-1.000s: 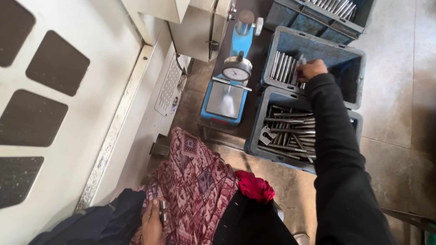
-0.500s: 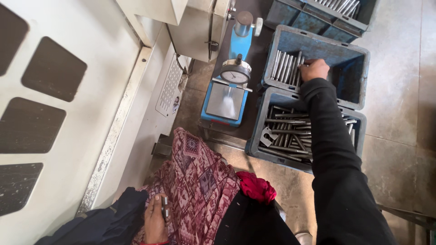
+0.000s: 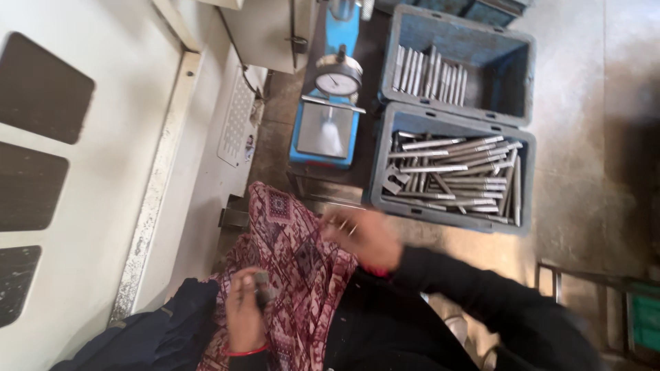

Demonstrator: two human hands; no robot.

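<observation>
Two hands busy: left hand [image 3: 244, 312] grips a small dark part [image 3: 262, 287], right hand [image 3: 364, 233] pinches thin metal rods [image 3: 342, 223]. Loosely pinched, those could slip onto the patterned cloth [image 3: 292, 254].

A maroon cloth [image 3: 292, 268] with a pale geometric pattern lies below the bright blue gauge stand [image 3: 326, 130]. Right of the stand, grey-blue crates [image 3: 450, 216] hold silvery rods [image 3: 457, 172].

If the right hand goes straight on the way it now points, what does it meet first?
The right hand, blurred, points left over the patterned cloth. Probably it would meet that cloth first, then the pale machine panel; depth is unclear.
</observation>
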